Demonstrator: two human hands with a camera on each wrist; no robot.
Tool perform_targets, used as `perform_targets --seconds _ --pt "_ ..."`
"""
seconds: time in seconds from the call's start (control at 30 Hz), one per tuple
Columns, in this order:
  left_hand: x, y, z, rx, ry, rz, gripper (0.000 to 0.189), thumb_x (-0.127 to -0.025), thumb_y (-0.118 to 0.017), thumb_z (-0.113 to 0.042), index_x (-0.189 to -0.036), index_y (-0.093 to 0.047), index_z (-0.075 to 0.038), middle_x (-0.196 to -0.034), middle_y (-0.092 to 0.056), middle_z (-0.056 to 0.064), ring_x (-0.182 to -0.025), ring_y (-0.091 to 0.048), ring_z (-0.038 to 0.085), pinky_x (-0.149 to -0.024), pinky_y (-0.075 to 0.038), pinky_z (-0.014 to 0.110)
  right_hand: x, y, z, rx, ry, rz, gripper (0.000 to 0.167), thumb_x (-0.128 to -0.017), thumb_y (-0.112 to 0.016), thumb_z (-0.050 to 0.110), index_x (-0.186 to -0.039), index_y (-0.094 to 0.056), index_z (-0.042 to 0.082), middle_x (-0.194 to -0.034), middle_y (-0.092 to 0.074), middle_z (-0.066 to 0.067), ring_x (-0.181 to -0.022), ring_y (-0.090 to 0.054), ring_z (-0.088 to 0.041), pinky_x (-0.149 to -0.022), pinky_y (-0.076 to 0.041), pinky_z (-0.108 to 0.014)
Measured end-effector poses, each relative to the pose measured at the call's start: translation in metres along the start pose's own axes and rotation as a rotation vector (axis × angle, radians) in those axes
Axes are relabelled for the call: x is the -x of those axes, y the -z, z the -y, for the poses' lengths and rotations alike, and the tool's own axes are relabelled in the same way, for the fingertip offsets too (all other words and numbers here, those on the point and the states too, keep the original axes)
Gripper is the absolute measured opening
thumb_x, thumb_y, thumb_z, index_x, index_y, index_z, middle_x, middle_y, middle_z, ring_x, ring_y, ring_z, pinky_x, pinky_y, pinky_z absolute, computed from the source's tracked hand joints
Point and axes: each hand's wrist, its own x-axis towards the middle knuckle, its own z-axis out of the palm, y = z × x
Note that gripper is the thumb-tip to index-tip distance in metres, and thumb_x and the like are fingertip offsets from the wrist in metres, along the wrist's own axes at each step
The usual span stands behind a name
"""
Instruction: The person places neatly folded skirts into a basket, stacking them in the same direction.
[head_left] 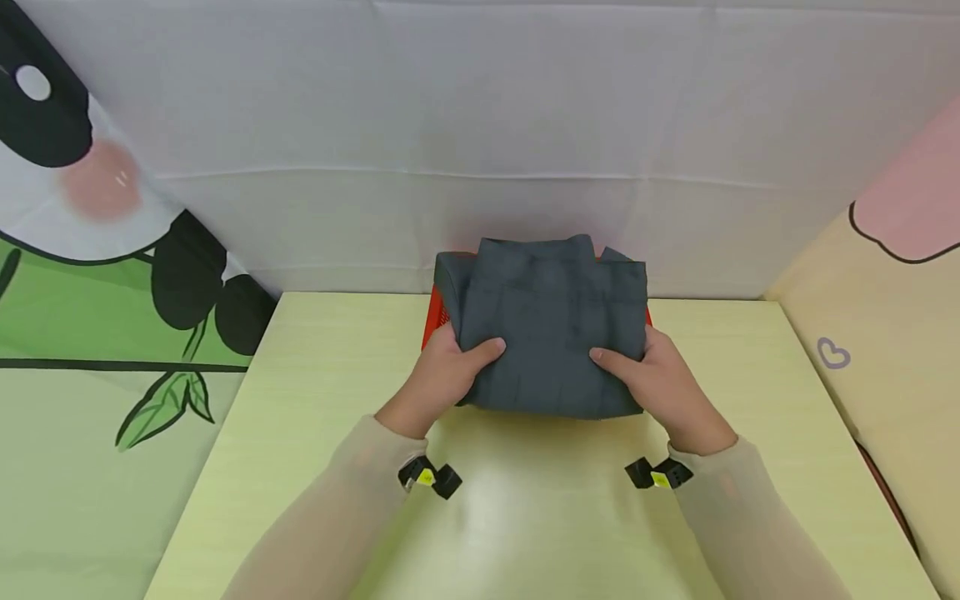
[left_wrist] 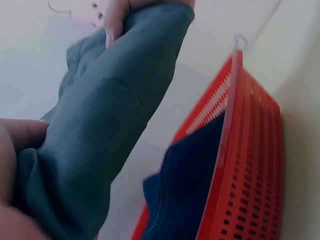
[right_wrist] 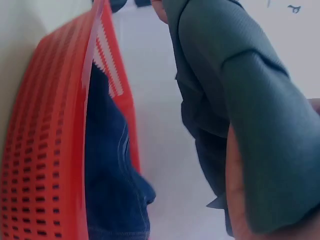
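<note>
Both hands hold a folded dark grey-green garment [head_left: 547, 333], raised over a red plastic basket [left_wrist: 250, 160]. My left hand [head_left: 446, 371] grips its left side, thumb on top and fingers hidden underneath. On the opposite side my right hand [head_left: 667, 383] grips it the same way, its thumb lying across the cloth. Thick rolled folds of the garment show in both wrist views. Inside the basket lies a dark blue garment with stitched seams [right_wrist: 112, 165], like denim. In the head view the held cloth covers most of the basket.
The basket stands at the far edge of a pale yellow table [head_left: 345, 367], close to a white cloth backdrop [head_left: 525, 208]. A printed panel [head_left: 202, 467] is on the left and a cream side wall [head_left: 885, 367] on the right.
</note>
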Motion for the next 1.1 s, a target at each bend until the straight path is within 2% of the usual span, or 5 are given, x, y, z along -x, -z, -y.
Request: perform_targets --seconds 0.2,0.37,0.63,0.8,1.1 --pt "-0.038 0.002 0.015 -0.105 0.138 -0.037 0.056 -0.100 -0.067 -0.031 -0.148 -0.048 -0.009 -0.136 -0.061 0.005 -0.118 -0.063 0.025 -0.105 -0.049 0.044 -0.040 0.000 -0.021 -0.004 -0.100 -0.028 0.065 -0.100 -0.069 0.030 -0.152 -0.040 0.003 -0.141 -0.058 -0.016 -0.112 -0.068 -0.031 -0.094 -0.057 -0.041" --pt "-0.057 0.005 0.034 -0.193 0.252 -0.053 0.057 -0.102 -0.064 -0.031 -0.149 -0.044 -0.005 -0.140 -0.056 0.008 -0.123 -0.056 0.026 -0.108 -0.046 0.045 -0.067 -0.006 -0.044 0.039 -0.201 -0.011 0.073 -0.101 -0.067 0.028 -0.160 -0.030 0.008 -0.151 -0.048 -0.011 -0.130 -0.054 -0.032 -0.108 -0.047 -0.048" --pt "-0.073 0.008 0.059 -0.383 0.347 -0.093 0.065 -0.102 -0.064 -0.033 -0.150 -0.039 0.003 -0.143 -0.052 0.014 -0.123 -0.053 0.030 -0.109 -0.045 0.045 -0.090 -0.010 -0.069 0.264 -0.324 -0.008 0.090 -0.098 -0.070 0.028 -0.160 -0.015 -0.005 -0.158 -0.033 -0.022 -0.139 -0.038 -0.038 -0.118 -0.033 -0.051" --pt "-0.081 0.009 0.065 -0.429 0.386 -0.073 0.070 -0.100 -0.066 -0.032 -0.151 -0.037 0.006 -0.144 -0.051 0.017 -0.124 -0.052 0.031 -0.110 -0.043 0.044 -0.094 -0.009 -0.072 0.287 -0.381 -0.003 0.094 -0.097 -0.072 0.030 -0.160 -0.012 -0.008 -0.162 -0.028 -0.024 -0.142 -0.034 -0.041 -0.120 -0.030 -0.053" --pt "-0.087 0.010 0.070 -0.476 0.426 -0.078 0.075 -0.098 -0.068 -0.034 -0.151 -0.036 0.007 -0.145 -0.049 0.018 -0.124 -0.051 0.033 -0.112 -0.042 0.045 -0.096 -0.010 -0.077 0.350 -0.382 -0.053 0.093 -0.094 -0.075 0.030 -0.158 -0.020 -0.011 -0.161 -0.030 -0.027 -0.142 -0.034 -0.042 -0.118 -0.032 -0.054"
